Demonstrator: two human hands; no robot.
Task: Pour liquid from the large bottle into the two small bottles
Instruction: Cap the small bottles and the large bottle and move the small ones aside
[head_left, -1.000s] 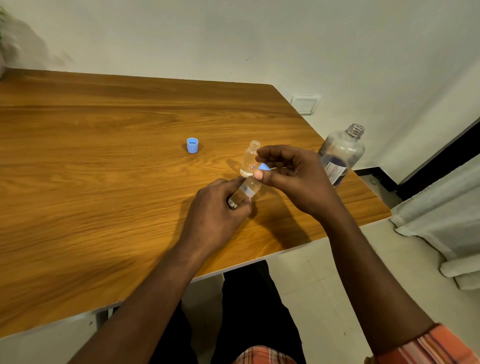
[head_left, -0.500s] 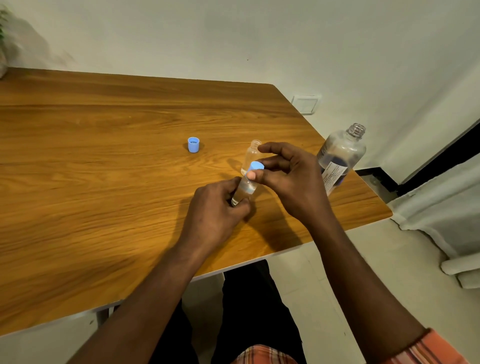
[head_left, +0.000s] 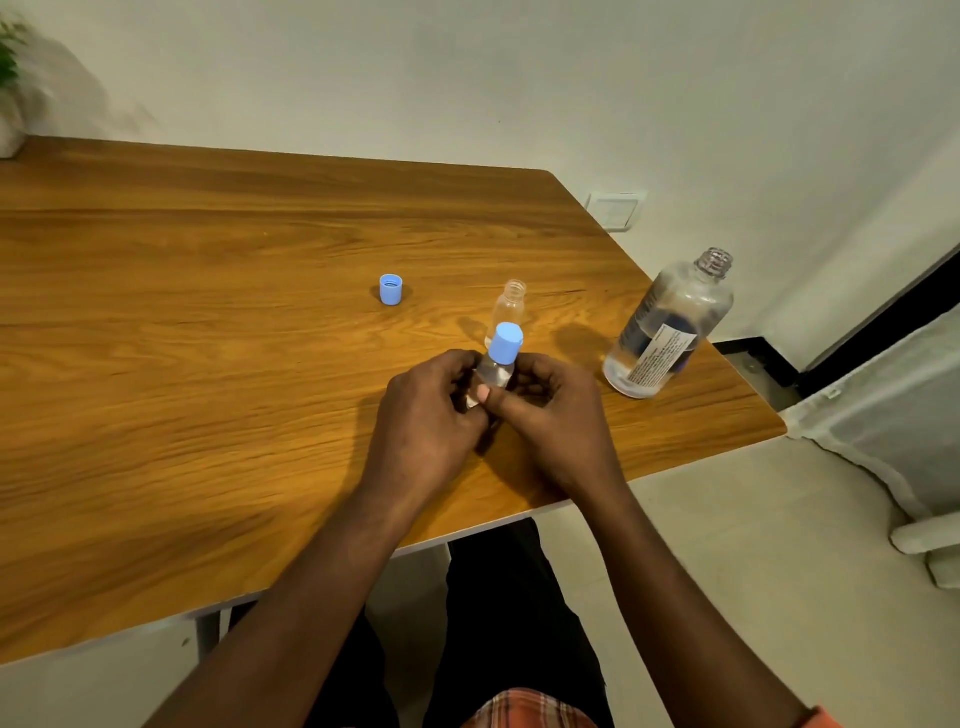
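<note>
1. The left hand (head_left: 431, 415) and the right hand (head_left: 556, 415) meet over the near right part of the wooden table (head_left: 208, 338). Both have their fingers curled round the lower body of one capped small bottle (head_left: 496, 371).
2. This clear bottle is gripped between the two hands and leans slightly to the right. Its blue cap (head_left: 506, 342) sits on the neck and stands free above the fingers. Whether its base touches the table cannot be told, since the hands cover it.
3. The open small bottle (head_left: 509, 309) stands upright on the table just behind the held one, with its threaded mouth uncovered.
4. A loose blue cap (head_left: 390, 289) rests on the table to the left of that bottle, apart from it, open side up.
5. The large bottle (head_left: 670, 327) stands near the table's right edge, right of the hands and not touched. It is clear, labelled and uncapped, with liquid in its lower part.
6. A wall socket (head_left: 615, 210) shows on the wall beyond the table's far right corner, and a potted plant (head_left: 8, 78) sits at the far left.
</note>
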